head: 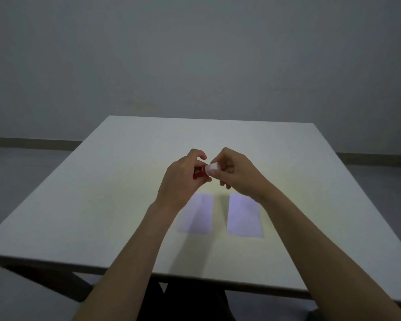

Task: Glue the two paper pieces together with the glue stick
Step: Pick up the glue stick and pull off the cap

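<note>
Grey wall behind a pale square table (125, 181). Above it, the left hand (181, 179) is closed round a red glue stick (199, 173), body mostly hidden; the right hand (236, 174) pinches its white cap (212, 169). Two pale rectangular paper pieces (244, 215) lie flat, apart, the left one partly covered by the forearm.

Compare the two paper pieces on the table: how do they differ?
The left paper piece is partly hidden behind the left forearm, while the right paper piece is almost fully visible. The left one looks narrower for that reason. Both are pale, rectangular, lie flat and apart on the table, untouched.
</note>
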A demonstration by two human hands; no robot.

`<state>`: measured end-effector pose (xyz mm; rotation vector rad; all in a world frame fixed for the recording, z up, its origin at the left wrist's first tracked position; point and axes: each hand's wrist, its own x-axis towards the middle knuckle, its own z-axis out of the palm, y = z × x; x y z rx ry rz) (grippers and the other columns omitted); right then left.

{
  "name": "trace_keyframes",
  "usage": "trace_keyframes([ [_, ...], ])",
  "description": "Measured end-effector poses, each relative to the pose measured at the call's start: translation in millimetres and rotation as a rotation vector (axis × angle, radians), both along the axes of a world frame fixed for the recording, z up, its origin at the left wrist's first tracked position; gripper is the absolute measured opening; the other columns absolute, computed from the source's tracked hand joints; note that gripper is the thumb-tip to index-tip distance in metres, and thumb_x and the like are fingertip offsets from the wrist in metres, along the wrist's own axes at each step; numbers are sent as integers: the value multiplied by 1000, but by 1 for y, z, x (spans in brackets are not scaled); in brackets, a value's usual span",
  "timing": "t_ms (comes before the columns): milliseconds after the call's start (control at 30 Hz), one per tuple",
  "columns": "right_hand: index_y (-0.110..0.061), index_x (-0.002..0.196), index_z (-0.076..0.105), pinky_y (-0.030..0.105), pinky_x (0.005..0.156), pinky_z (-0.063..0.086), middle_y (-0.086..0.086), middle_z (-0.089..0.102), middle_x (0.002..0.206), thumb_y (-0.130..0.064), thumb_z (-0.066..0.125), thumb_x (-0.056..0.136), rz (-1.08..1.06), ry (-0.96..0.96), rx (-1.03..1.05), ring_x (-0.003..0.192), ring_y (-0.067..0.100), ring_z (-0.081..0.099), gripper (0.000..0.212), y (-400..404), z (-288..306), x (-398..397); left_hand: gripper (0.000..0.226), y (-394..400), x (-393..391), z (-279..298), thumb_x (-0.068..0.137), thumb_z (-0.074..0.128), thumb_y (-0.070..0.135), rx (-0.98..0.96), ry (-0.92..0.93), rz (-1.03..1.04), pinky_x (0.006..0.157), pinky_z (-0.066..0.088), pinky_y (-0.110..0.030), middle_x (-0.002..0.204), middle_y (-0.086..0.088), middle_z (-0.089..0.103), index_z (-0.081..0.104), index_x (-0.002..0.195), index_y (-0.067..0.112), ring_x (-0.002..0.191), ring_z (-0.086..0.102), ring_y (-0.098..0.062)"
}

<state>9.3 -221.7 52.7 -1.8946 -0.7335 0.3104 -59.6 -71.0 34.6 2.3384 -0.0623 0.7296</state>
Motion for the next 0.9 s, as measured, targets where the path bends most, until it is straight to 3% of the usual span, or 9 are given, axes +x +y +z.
trace_keyframes([
  [100, -21, 98, 58, 28, 55, 50, 1, 64, 93, -23, 69, 79, 79, 23, -75, 68, 14, 63, 22, -10, 6, 8, 37, -3, 6, 0, 76, 76, 19, 52, 7, -14, 70, 53, -40, 91, -1, 76, 53, 103, 8, 80, 67, -23],
  [200, -16, 78, 59, 16, 43, 40, 0, 69, 66, -47, 63, 80, -102, 5, -158, 47, 14, 63, 32, -4, 8, 10, 39, -6, 12, 0, 75, 76, 15, 110, -12, -26, 70, 52, -38, 93, -3, 75, 54, 107, 9, 83, 65, -23],
  [267, -15, 66, 55, 17, 45, 41, 3, 66, 57, -42, 56, 87, -195, -112, -187, 41, 15, 58, 34, -2, 5, 12, 45, -7, 16, 1, 74, 75, 12, 147, -18, -46, 71, 51, -38, 92, -3, 74, 54, 114, 10, 85, 64, -24],
  [367, -23, 88, 58, 13, 56, 45, -1, 66, 84, -27, 66, 81, -61, -155, -152, 62, 13, 60, 12, -5, 4, 11, 52, -5, 18, 2, 77, 74, 16, 151, -26, -43, 74, 51, -38, 95, -4, 74, 53, 124, 11, 89, 63, -24],
  [433, -27, 102, 55, 14, 56, 44, -8, 62, 89, -34, 73, 76, -38, -38, -127, 64, 10, 61, 33, -7, 6, 11, 52, -4, 20, 1, 79, 72, 16, 153, -35, -31, 73, 51, -39, 96, -5, 73, 52, 127, 11, 90, 63, -25],
  [533, -11, 80, 60, 17, 47, 41, 1, 68, 65, -56, 54, 83, -214, 0, -193, 47, 16, 63, 45, -1, 4, 11, 56, -6, 21, -2, 77, 73, 15, 204, -44, -13, 72, 50, -38, 95, -3, 72, 52, 129, 13, 90, 61, -25],
  [600, -7, 63, 59, 16, 47, 41, 3, 64, 52, -53, 47, 88, -225, -72, -269, 40, 19, 57, 53, 1, 0, 10, 57, -6, 20, -5, 77, 72, 15, 227, -53, -7, 70, 50, -36, 94, -3, 71, 51, 130, 14, 88, 61, -23],
  [767, -15, 80, 59, 18, 50, 48, -5, 64, 68, -19, 72, 78, -150, -103, -53, 50, 11, 63, 13, -11, -2, 16, 44, 4, 19, -15, 78, 72, 20, 204, -24, 48, 73, 47, -31, 97, -4, 71, 61, 120, 16, 92, 62, -23],
  [900, -11, 83, 64, 25, 59, 46, 2, 63, 70, -19, 72, 76, -477, -252, -151, 56, 20, 61, 13, -37, -15, 50, 15, 19, 13, -22, 83, 68, 19, 16, 29, 90, 70, 49, -28, 79, 3, 70, 68, 98, 15, 73, 63, -18],
])
